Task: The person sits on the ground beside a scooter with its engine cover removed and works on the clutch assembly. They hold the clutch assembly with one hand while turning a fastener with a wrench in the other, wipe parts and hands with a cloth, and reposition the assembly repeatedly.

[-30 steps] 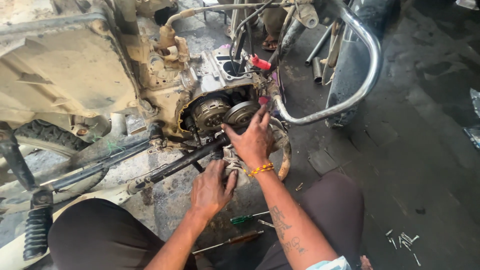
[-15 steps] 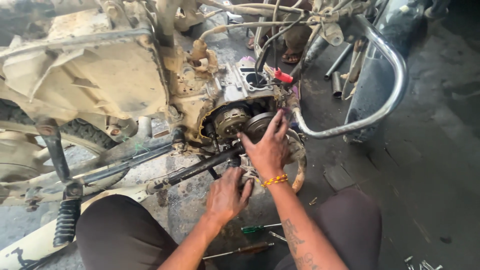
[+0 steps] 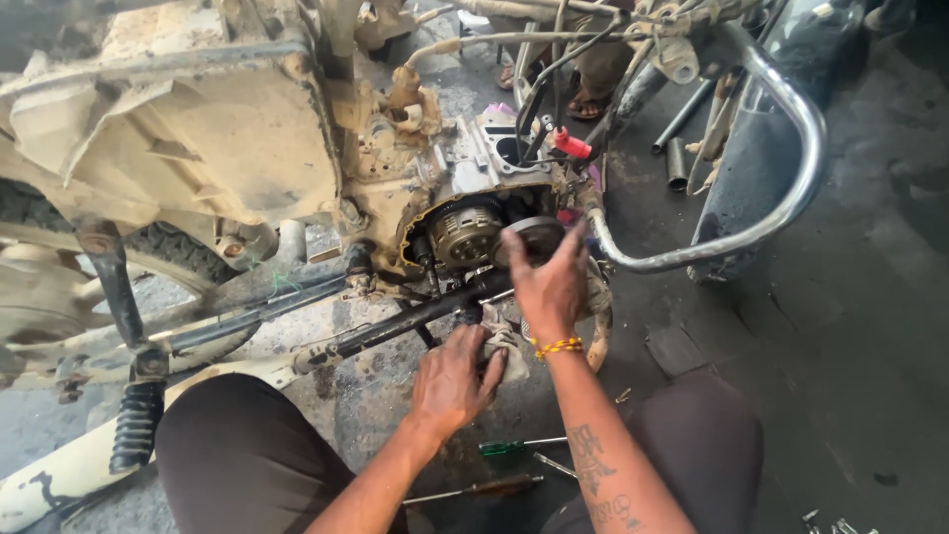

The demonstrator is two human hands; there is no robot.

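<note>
- Beside the opened engine case of a dusty motorcycle lying on its side, the right hand point(image 3: 547, 287) has its fingers spread over a round metal clutch part point(image 3: 535, 237), fingertips on its rim.
- Just left of that part sits the exposed clutch assembly point(image 3: 465, 235), ringed by the case's gasket edge.
- Lower down, the left hand point(image 3: 453, 381) curls around a grimy rag point(image 3: 504, 346), pinching it under the black footrest bar point(image 3: 415, 316).
- On the concrete floor between the person's knees lie a green-handled screwdriver point(image 3: 519, 447) and a brown-handled screwdriver point(image 3: 479, 488).
- A chrome crash guard point(image 3: 781, 213) curves past on the right; a red cap point(image 3: 570, 144) sticks up above the engine.
</note>
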